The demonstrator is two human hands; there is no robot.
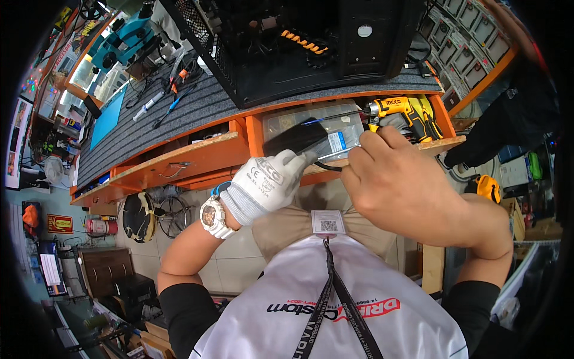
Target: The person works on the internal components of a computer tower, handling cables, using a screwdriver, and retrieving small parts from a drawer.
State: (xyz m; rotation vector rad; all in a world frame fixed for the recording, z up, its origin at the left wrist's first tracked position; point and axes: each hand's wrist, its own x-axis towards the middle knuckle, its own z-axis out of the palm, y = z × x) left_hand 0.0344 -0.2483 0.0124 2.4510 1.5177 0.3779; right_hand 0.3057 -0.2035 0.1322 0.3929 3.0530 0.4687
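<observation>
My left hand (267, 179), in a white knit glove, is closed with its fingertips pinched together above the open drawer's front edge. A thin pale rod (338, 155) runs from those fingertips to my bare right hand (394, 179), whose fingers are curled around its other end. Below the rod, a short black cord (328, 167) reaches my right fingers; I cannot tell what it belongs to. Just beyond my hands lies a clear plastic packet with a blue and white label (338, 141). A yellow and black cordless screwdriver (391, 107) with a long bit rests in the drawer past my right hand.
The orange drawer (254, 134) holds a clear organizer box (287, 116). Left of it another drawer (179, 161) stands partly pulled out. An open black computer case (281, 90) sits on the ribbed grey bench mat (203, 107). A blue microscope (122, 42) stands far left.
</observation>
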